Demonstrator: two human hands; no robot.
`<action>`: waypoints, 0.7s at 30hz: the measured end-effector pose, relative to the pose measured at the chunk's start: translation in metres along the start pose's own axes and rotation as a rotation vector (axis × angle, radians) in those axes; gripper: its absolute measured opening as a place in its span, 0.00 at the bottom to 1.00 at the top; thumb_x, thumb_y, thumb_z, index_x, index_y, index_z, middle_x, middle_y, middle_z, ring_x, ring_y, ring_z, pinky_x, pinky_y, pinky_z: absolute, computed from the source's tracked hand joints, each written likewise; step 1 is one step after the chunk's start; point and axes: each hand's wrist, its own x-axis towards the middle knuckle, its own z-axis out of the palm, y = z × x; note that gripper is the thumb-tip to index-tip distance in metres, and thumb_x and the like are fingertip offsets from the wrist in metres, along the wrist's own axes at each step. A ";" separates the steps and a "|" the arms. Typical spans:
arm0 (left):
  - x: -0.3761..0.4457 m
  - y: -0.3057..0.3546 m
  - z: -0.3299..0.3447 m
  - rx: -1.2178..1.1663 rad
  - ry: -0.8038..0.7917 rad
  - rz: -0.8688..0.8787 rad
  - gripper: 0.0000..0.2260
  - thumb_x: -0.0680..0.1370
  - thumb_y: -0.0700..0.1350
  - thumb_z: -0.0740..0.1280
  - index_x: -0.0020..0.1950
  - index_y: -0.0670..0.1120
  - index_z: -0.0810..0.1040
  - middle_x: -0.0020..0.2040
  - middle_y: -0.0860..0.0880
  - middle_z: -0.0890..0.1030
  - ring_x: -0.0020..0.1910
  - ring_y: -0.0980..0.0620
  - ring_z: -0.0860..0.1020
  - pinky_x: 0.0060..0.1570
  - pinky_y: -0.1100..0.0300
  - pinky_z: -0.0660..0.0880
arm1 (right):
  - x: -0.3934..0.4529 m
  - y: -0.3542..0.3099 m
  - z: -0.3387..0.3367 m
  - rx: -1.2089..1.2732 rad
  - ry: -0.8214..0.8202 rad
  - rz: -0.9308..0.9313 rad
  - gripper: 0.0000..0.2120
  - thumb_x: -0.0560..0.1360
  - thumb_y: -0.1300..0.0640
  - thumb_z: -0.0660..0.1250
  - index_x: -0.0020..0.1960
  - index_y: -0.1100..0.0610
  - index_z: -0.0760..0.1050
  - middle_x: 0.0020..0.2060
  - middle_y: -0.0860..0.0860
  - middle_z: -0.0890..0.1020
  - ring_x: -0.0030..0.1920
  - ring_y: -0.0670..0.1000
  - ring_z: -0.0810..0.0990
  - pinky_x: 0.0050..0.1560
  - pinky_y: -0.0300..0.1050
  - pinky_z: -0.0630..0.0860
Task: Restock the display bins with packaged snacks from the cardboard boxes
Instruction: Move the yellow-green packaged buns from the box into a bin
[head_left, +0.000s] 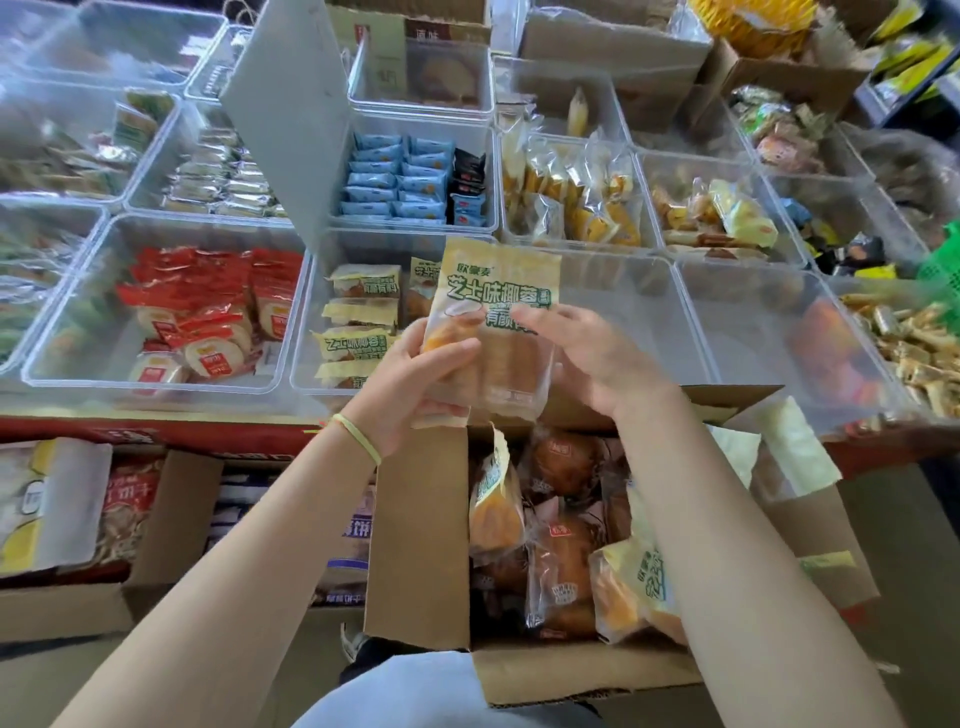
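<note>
My left hand (415, 379) grips a yellow bread packet (498, 291) with green lettering, held upright above the open cardboard box (421, 545). My right hand (592, 353) touches the packet's right side with relaxed fingers. Beyond the packet lies a clear display bin (311, 312) holding several matching yellow packets (358, 322) along its left side. The box holds more yellow packets (496, 493) and brown bread packets (563, 566).
Clear bins fill the counter: red-wrapped snacks (208, 306) at left, blue packets (400, 182) behind, yellow pastries (571, 192) at back right, a mostly bare bin (753, 312) at right. A grey panel (285, 114) stands up between bins. Other cardboard boxes (171, 499) sit at lower left.
</note>
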 end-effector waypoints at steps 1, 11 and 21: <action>0.005 0.003 -0.007 -0.004 0.007 0.009 0.28 0.68 0.55 0.75 0.67 0.51 0.75 0.61 0.41 0.80 0.56 0.38 0.81 0.50 0.38 0.79 | 0.005 -0.005 0.000 -0.144 -0.066 0.032 0.24 0.69 0.46 0.76 0.60 0.58 0.80 0.56 0.57 0.84 0.58 0.60 0.82 0.60 0.60 0.78; 0.100 0.021 -0.062 0.238 0.306 -0.007 0.14 0.80 0.56 0.64 0.62 0.51 0.78 0.58 0.49 0.80 0.55 0.50 0.80 0.46 0.50 0.82 | 0.119 -0.031 0.014 -0.343 -0.065 0.274 0.24 0.82 0.40 0.58 0.65 0.58 0.74 0.52 0.60 0.85 0.51 0.63 0.84 0.46 0.63 0.83; 0.205 -0.007 -0.113 1.520 0.365 0.232 0.14 0.78 0.45 0.61 0.62 0.47 0.78 0.69 0.47 0.73 0.72 0.45 0.64 0.75 0.47 0.50 | 0.211 -0.004 -0.006 -0.204 0.310 0.198 0.22 0.81 0.41 0.62 0.60 0.60 0.74 0.51 0.56 0.81 0.47 0.57 0.83 0.37 0.62 0.83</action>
